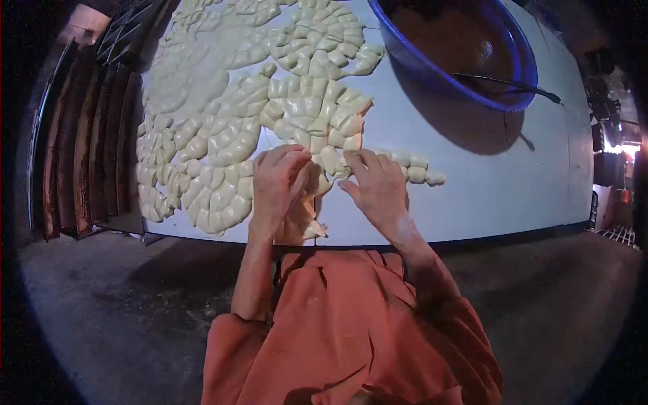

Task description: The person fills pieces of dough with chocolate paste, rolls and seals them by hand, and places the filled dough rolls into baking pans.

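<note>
1. The dough (314,111) lies in pale, segmented patches over the left and middle of the bench (486,196), some curving into fans or rings. It is mostly laid flat and side by side, probably so that the pieces stay within reach.
2. A short row (418,172) of dough reaches out past the right hand (378,189), its far end on bare bench.
3. The right hand lies over that row, thumb spread from the fingers, fingertips at the dough; it seems set there to steady the row. What the palm touches is hidden.
4. The left hand (278,182) is just beside it, fingers bent over the dough. I cannot tell whether they pinch anything, since their tips are hidden.
5. Below the left hand, a pale flap (300,221), likely dough, lies near the bench's front edge.
6. A blue tub (422,64) of brown contents stands at the far right, apart from the dough, perhaps to leave working room. A dark handle (533,89) rests across its rim, presumably for easy grasping.
7. Brown trays (81,148) stand on edge left of the bench, probably to save space.
</note>
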`<action>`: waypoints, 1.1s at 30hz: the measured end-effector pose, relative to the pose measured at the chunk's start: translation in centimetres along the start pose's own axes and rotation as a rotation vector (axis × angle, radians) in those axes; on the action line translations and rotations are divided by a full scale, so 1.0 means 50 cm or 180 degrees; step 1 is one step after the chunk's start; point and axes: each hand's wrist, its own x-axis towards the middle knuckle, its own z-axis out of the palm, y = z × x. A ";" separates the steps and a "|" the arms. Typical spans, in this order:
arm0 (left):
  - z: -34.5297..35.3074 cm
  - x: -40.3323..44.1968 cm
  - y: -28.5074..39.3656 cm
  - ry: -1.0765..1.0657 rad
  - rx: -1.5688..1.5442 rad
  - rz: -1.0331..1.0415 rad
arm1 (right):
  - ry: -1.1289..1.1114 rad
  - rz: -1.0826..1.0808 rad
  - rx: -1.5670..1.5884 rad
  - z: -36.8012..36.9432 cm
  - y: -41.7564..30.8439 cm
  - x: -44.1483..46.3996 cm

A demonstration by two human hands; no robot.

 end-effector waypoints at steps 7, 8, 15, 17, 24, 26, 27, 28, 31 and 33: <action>0.045 0.009 0.029 -0.0422 0.0304 0.0541 | -0.0227 0.0269 0.0670 0.017 0.018 0.013; 0.058 0.010 0.025 -0.0422 0.0169 0.0573 | -0.0280 0.0737 0.1158 0.009 0.017 0.006; 0.059 0.035 0.010 -0.0379 -0.0363 0.0726 | -0.0438 0.1587 0.2090 -0.023 -0.011 0.018; 0.058 0.032 0.011 -0.0307 -0.0388 0.0731 | -0.0652 0.1171 0.1532 -0.022 -0.005 0.022; 0.061 0.027 0.027 -0.0497 -0.0704 0.0682 | -0.0353 0.1269 0.1835 -0.012 -0.004 0.015; 0.073 0.029 0.032 -0.0478 -0.0606 0.0688 | -0.0440 0.1322 0.1738 -0.017 -0.006 0.017; 0.083 0.031 0.031 -0.0369 -0.0504 0.0701 | -0.0346 0.1199 0.1548 -0.017 -0.005 0.014; 0.091 0.031 0.031 -0.0262 -0.0406 0.0714 | -0.0253 0.1081 0.1356 -0.019 -0.007 0.012; 0.096 0.026 0.025 -0.0262 -0.0340 0.0846 | -0.0158 0.1251 0.1608 -0.025 -0.011 -0.002; 0.100 0.026 0.023 -0.0317 -0.0201 0.0934 | -0.0191 0.1457 0.1851 -0.032 -0.015 -0.007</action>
